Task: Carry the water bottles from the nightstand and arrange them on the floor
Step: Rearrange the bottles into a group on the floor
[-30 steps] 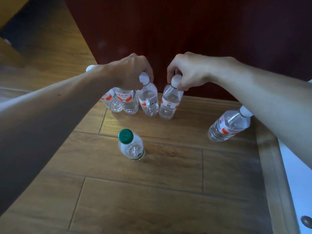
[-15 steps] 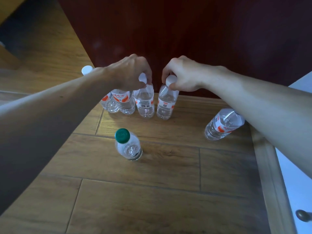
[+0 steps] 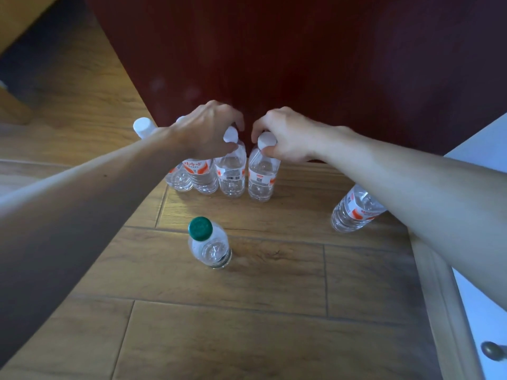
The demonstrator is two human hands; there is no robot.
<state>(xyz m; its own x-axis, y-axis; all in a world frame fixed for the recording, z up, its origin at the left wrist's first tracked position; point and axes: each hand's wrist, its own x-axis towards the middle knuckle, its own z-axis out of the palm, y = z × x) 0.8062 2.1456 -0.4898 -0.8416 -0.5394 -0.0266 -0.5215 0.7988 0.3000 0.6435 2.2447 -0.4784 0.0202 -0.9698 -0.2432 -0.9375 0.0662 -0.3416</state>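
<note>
Nearest me, a green-cap bottle point(image 3: 210, 248) stands alone on the floor point(image 3: 247, 325). A white-cap bottle point(image 3: 356, 212) stands apart, under my right forearm. Farther off, four bottles stand in a row against the red panel point(image 3: 301, 64). My left hand point(image 3: 211, 130) pinches the cap of the third bottle point(image 3: 231, 174); my right hand point(image 3: 285, 135) pinches the cap of the fourth bottle point(image 3: 262, 176).

Dim, warm light is strongest on the wooden floor point(image 3: 274, 220) in the middle, glinting off the row of bottles point(image 3: 231, 174). The left forearm point(image 3: 55, 242) at the near left sits in deep shadow, and the dark red panel point(image 3: 301, 64) at the far side shows little detail. The wide lens bows the plank lines and stretches the edges, where focus softens.
</note>
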